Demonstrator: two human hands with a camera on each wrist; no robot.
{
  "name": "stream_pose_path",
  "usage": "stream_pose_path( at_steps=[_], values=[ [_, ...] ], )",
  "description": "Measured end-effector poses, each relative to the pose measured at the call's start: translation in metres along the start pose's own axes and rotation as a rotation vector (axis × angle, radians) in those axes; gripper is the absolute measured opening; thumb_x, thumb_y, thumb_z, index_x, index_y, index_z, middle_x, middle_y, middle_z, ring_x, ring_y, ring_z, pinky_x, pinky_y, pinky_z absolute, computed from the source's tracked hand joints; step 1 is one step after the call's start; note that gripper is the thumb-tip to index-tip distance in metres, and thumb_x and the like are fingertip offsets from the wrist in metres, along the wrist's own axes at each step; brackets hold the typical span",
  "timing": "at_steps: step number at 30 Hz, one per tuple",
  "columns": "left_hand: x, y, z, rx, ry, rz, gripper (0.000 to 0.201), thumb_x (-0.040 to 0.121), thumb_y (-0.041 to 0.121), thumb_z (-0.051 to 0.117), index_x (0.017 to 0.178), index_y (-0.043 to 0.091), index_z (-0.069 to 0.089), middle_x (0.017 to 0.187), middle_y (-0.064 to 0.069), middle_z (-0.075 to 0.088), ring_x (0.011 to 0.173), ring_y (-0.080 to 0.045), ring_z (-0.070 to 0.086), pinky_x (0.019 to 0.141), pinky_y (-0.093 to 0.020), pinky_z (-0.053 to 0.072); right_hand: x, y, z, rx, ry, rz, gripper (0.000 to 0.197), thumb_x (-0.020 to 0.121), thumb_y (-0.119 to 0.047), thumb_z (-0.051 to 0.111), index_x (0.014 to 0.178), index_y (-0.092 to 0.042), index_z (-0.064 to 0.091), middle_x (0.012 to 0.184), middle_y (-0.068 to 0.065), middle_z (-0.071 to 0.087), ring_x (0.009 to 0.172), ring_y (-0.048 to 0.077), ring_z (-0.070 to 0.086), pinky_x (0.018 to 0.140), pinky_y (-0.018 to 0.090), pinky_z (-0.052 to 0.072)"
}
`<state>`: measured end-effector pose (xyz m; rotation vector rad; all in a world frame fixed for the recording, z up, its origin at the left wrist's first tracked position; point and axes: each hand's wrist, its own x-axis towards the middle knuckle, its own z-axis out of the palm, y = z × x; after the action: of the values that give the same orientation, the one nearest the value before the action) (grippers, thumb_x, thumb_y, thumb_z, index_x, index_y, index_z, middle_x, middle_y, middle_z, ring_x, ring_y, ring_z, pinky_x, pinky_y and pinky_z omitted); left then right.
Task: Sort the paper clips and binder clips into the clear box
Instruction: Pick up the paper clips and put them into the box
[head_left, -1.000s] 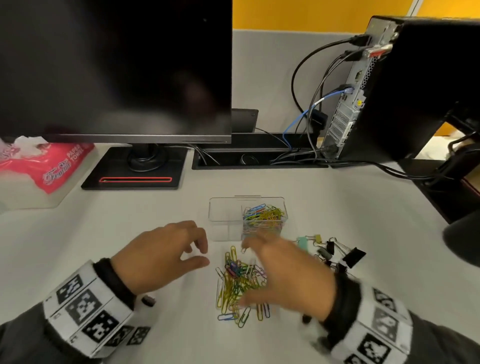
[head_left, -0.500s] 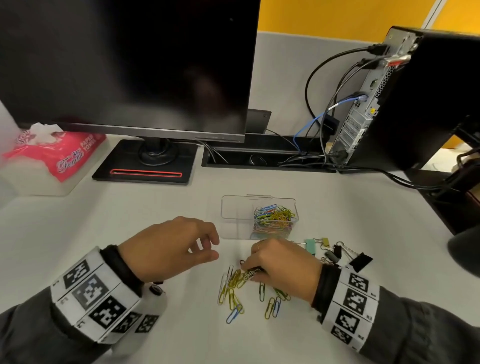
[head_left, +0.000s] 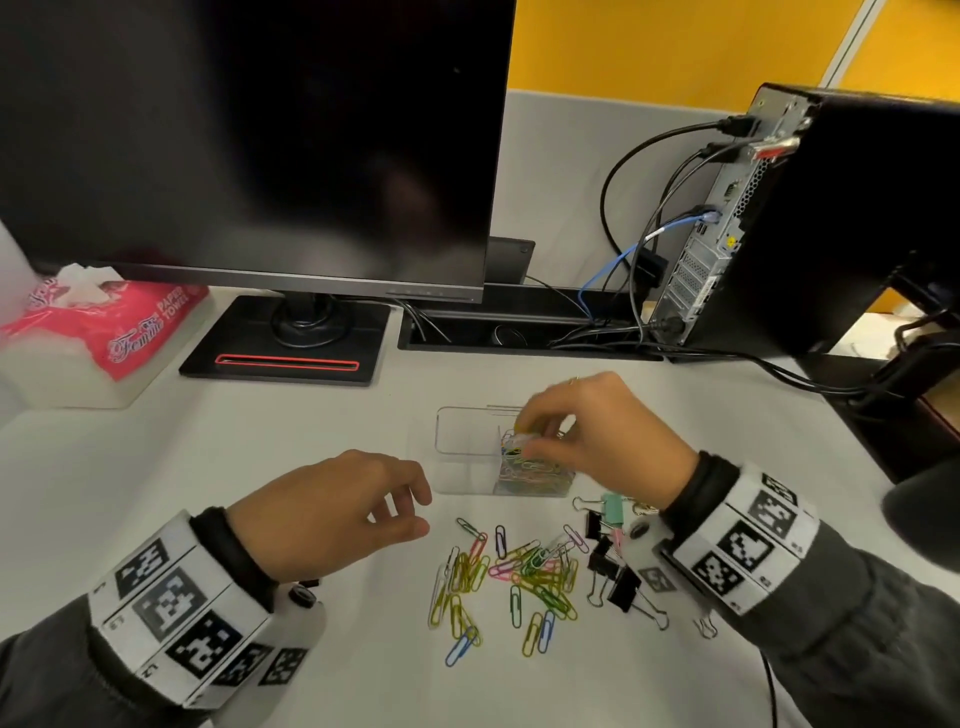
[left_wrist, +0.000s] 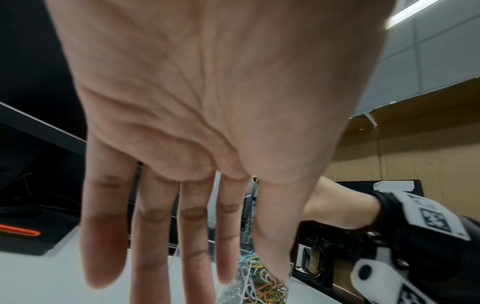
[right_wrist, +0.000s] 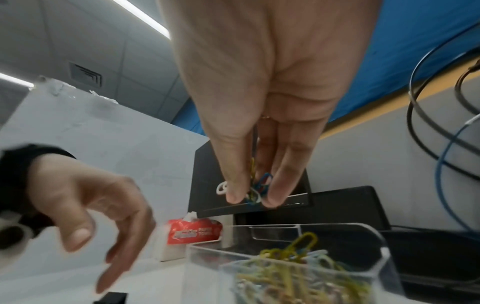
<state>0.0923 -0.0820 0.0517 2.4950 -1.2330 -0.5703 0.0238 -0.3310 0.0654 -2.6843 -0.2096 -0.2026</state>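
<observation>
The clear box (head_left: 457, 415) stands mid-desk with two compartments; its right one holds a heap of coloured paper clips (head_left: 535, 475), its left one looks bare. My right hand (head_left: 524, 441) hovers over the right compartment and pinches a small bunch of paper clips (right_wrist: 255, 186) between thumb and fingers. Loose paper clips (head_left: 514, 577) lie scattered on the desk in front of the box. Black, green and pink binder clips (head_left: 613, 561) lie to their right, partly under my right wrist. My left hand (head_left: 405, 512) hovers left of the loose clips, fingers relaxed and empty.
A dark monitor (head_left: 249, 145) on a black stand (head_left: 285, 343) fills the back left. A pink paper towel pack (head_left: 114, 322) sits at far left. A computer tower (head_left: 810, 218) with cables (head_left: 623, 249) stands back right, behind a cable tray (head_left: 519, 327).
My right hand gathered clips from the loose pile, closed on a bunch and lifted it up and back over the box's right compartment. The left hand stayed about where it was.
</observation>
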Motion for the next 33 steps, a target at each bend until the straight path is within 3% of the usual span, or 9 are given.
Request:
stream_pose_path(
  at_steps=[3,7,19,22,26,28,30,33],
  values=[
    [-0.001,0.001,0.001,-0.009,-0.015,0.004,0.023,0.091,0.049,0.05,0.112,0.039,0.054,0.1,0.022,0.059,0.09,0.004,0.059,0.073,-0.013,0.048,0.009,0.008,-0.002,-0.138,0.081,-0.006,0.013,0.083,-0.02,0.07,0.095,-0.018,0.07,0.086,-0.001,0.067,0.076,0.013,0.061,0.072,0.03,0.055],
    [-0.002,0.001,0.001,-0.02,-0.024,0.012,0.024,0.091,0.049,0.05,0.113,0.039,0.054,0.1,0.022,0.059,0.09,0.005,0.059,0.074,-0.013,0.048,0.01,0.014,0.01,-0.289,-0.031,0.023,0.019,0.089,-0.025,0.062,0.106,-0.017,0.068,0.098,0.002,0.067,0.088,0.021,0.061,0.078,0.037,0.053],
    [0.0,0.0,0.005,-0.027,-0.027,0.026,0.024,0.091,0.05,0.05,0.113,0.04,0.053,0.1,0.023,0.059,0.09,0.005,0.059,0.075,-0.014,0.049,0.002,0.017,0.008,-0.349,-0.032,0.099,0.019,0.094,-0.019,0.052,0.1,-0.018,0.071,0.096,0.001,0.066,0.085,0.023,0.061,0.073,0.036,0.052],
    [0.0,0.0,0.006,-0.027,-0.037,0.014,0.024,0.091,0.05,0.05,0.113,0.04,0.053,0.1,0.023,0.059,0.09,0.005,0.059,0.078,-0.017,0.05,-0.003,0.016,0.004,-0.286,0.051,0.103,0.017,0.093,-0.019,0.054,0.1,-0.017,0.07,0.092,0.001,0.067,0.082,0.021,0.062,0.072,0.036,0.053],
    [0.003,-0.001,0.011,-0.016,-0.063,-0.023,0.025,0.09,0.048,0.054,0.111,0.034,0.056,0.096,0.021,0.06,0.086,0.004,0.059,0.077,-0.017,0.049,-0.02,-0.001,0.002,-0.235,0.195,0.078,0.011,0.09,-0.017,0.058,0.086,-0.017,0.068,0.074,-0.003,0.064,0.062,0.013,0.057,0.061,0.031,0.054],
    [0.004,-0.002,0.018,-0.007,-0.102,-0.061,0.026,0.088,0.045,0.058,0.109,0.03,0.058,0.093,0.019,0.062,0.084,0.001,0.06,0.075,-0.015,0.048,-0.033,-0.01,0.007,-0.228,0.069,0.129,0.012,0.09,-0.021,0.056,0.084,-0.018,0.066,0.073,-0.004,0.066,0.061,0.011,0.058,0.063,0.029,0.054],
    [0.005,-0.001,0.026,0.008,-0.146,-0.098,0.025,0.084,0.044,0.063,0.103,0.028,0.059,0.091,0.015,0.064,0.083,-0.001,0.061,0.071,-0.014,0.046,-0.044,-0.014,0.017,-0.227,-0.155,0.202,0.009,0.087,-0.029,0.06,0.09,-0.021,0.065,0.085,-0.004,0.067,0.071,0.013,0.061,0.07,0.027,0.053],
    [0.004,0.003,0.038,0.025,-0.196,-0.108,0.022,0.076,0.046,0.07,0.084,0.029,0.06,0.082,0.013,0.064,0.076,-0.006,0.061,0.074,-0.022,0.049,-0.056,-0.012,0.031,-0.203,-0.423,0.259,0.033,0.074,-0.035,0.073,0.101,-0.025,0.057,0.101,-0.004,0.058,0.08,0.015,0.054,0.072,0.029,0.048]
  ],
)
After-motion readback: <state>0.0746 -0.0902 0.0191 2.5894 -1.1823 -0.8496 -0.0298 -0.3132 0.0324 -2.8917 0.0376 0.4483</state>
